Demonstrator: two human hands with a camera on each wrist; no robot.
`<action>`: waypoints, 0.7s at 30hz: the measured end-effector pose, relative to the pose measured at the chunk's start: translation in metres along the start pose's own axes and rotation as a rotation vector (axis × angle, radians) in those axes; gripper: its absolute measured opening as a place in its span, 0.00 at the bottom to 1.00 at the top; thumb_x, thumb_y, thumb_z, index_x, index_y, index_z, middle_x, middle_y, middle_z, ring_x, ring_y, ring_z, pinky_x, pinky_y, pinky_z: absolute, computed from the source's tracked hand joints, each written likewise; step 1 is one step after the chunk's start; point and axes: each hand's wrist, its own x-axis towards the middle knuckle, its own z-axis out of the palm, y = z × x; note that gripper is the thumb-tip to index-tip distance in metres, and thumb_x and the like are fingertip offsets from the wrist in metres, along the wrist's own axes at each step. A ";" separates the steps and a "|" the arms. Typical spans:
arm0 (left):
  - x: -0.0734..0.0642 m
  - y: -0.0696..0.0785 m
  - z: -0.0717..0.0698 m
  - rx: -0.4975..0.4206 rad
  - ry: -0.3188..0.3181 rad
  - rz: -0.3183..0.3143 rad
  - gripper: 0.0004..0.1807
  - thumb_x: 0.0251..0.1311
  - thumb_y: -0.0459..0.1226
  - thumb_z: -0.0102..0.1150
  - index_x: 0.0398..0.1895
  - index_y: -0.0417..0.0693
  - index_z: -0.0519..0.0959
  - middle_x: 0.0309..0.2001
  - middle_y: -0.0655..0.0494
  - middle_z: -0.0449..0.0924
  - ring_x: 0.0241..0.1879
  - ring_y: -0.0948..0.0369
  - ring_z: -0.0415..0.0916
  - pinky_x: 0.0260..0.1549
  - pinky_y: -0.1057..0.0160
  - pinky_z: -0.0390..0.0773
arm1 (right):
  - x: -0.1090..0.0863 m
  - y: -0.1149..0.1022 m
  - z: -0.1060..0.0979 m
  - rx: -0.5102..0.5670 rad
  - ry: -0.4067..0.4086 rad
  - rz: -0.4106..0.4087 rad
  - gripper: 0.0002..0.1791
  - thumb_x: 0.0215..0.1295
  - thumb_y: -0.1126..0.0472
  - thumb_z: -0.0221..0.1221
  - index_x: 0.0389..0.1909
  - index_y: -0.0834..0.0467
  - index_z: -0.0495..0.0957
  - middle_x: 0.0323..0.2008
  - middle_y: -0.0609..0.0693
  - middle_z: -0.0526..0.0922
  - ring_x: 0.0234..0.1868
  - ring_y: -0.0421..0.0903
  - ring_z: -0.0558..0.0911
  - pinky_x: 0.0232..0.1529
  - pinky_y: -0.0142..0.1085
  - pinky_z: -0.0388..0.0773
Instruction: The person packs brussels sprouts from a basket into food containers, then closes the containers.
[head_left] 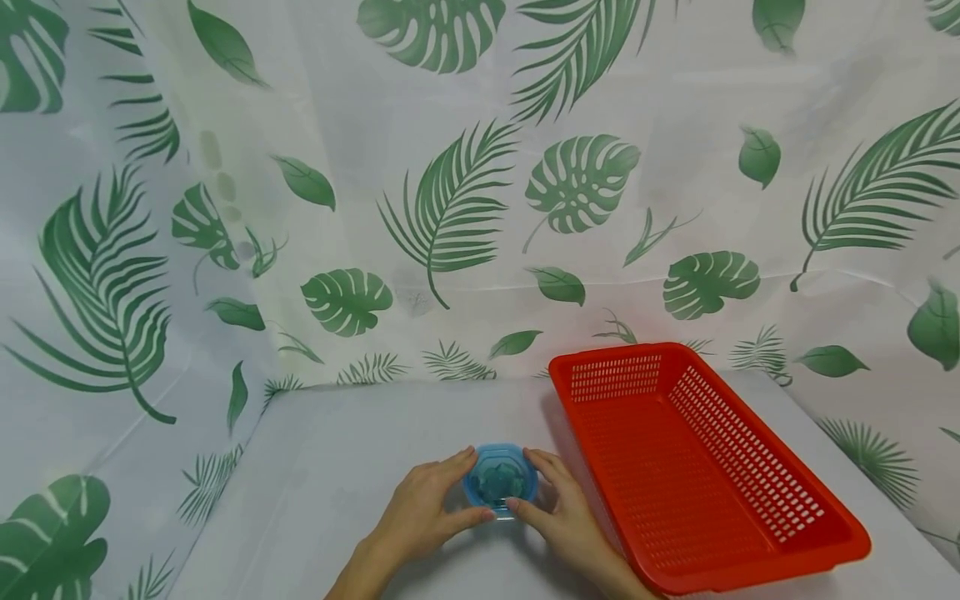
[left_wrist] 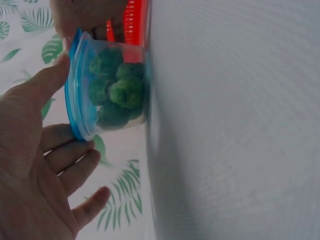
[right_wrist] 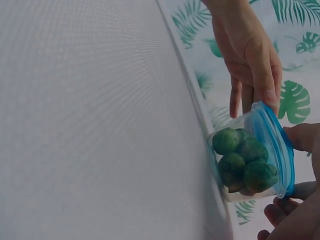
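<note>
A clear plastic food container (left_wrist: 135, 117) stands on the white table with a blue lid (left_wrist: 73, 95) on top. Several green round vegetables that look like Brussels sprouts (right_wrist: 245, 157) fill it. My left hand (head_left: 423, 504) holds the lid's rim from the left, thumb at the near edge and fingers on the far side. From the right, my right hand (head_left: 564, 507) grips the same rim between thumb and fingers. In both wrist views the lid sits level over the container's mouth; whether it is fully pressed down I cannot tell.
A red plastic basket (head_left: 750, 433) with slotted walls stands right of the container, close to my right forearm. White sheeting with green leaf prints (head_left: 450, 208) hangs behind and at both sides of the white table (head_left: 322, 450).
</note>
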 end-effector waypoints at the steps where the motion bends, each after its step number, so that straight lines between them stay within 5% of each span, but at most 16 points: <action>1: 0.000 0.000 0.000 -0.001 -0.003 -0.002 0.47 0.61 0.70 0.60 0.74 0.48 0.74 0.73 0.54 0.72 0.67 0.50 0.77 0.63 0.44 0.76 | 0.000 0.001 0.000 0.014 0.004 -0.002 0.42 0.59 0.56 0.76 0.73 0.61 0.71 0.71 0.55 0.72 0.76 0.61 0.65 0.72 0.75 0.47; 9: 0.002 0.002 -0.001 0.010 -0.010 -0.003 0.46 0.60 0.68 0.62 0.73 0.48 0.75 0.73 0.54 0.73 0.67 0.52 0.77 0.63 0.44 0.76 | 0.000 0.002 -0.001 0.034 0.021 -0.029 0.41 0.57 0.56 0.77 0.71 0.60 0.73 0.70 0.55 0.74 0.74 0.61 0.67 0.71 0.75 0.46; 15: 0.001 0.001 -0.002 0.062 -0.014 0.012 0.48 0.60 0.73 0.56 0.73 0.50 0.75 0.72 0.56 0.73 0.69 0.58 0.75 0.64 0.44 0.74 | -0.001 0.006 0.002 -0.009 0.048 -0.074 0.41 0.56 0.57 0.78 0.71 0.60 0.74 0.69 0.54 0.75 0.73 0.60 0.69 0.71 0.75 0.50; 21: 0.003 0.001 -0.004 0.067 -0.027 0.010 0.47 0.60 0.70 0.61 0.74 0.50 0.74 0.72 0.56 0.73 0.68 0.59 0.76 0.65 0.43 0.73 | 0.000 0.010 0.004 -0.080 0.068 -0.120 0.41 0.57 0.54 0.77 0.70 0.61 0.74 0.68 0.53 0.76 0.71 0.59 0.72 0.69 0.73 0.59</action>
